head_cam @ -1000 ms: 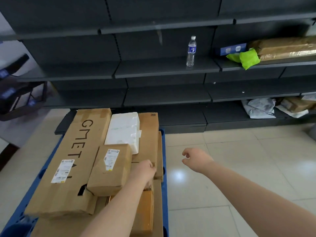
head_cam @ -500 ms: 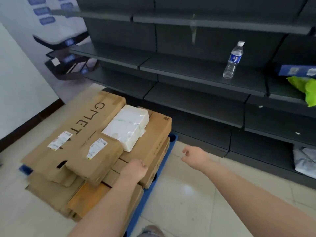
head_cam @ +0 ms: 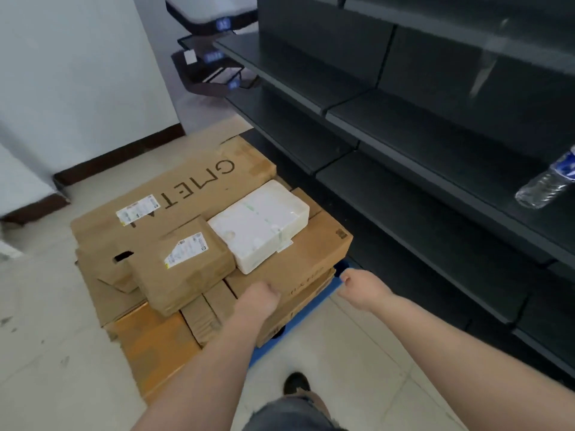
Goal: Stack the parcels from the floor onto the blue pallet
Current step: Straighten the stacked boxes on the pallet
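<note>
A blue pallet (head_cam: pixel 267 349) on the tiled floor carries a stack of parcels. On top lie a long brown carton printed with letters (head_cam: pixel 186 194), a small labelled brown box (head_cam: pixel 183 262) and a white foam box (head_cam: pixel 261 222). The foam box rests on a flat brown box (head_cam: pixel 311 253). An orange-brown carton (head_cam: pixel 155 340) sits lower at the near left. My left hand (head_cam: pixel 258 298) lies at the near corner of the flat brown box, fingers curled over its edge. To its right my right hand (head_cam: pixel 361 286) hovers over the pallet's corner, loosely curled and holding nothing.
Dark metal shelving (head_cam: pixel 404 119) runs along the right, close to the pallet; a water bottle (head_cam: pixel 544 185) stands on one shelf. A white wall with dark skirting (head_cam: pixel 77 73) is at the left. My shoe (head_cam: pixel 295 382) is on the floor beside the pallet.
The view has swung left and moved round the pallet's right side. My left hand stays on the flat brown box; my right hand has drifted closer to the pallet's corner.
</note>
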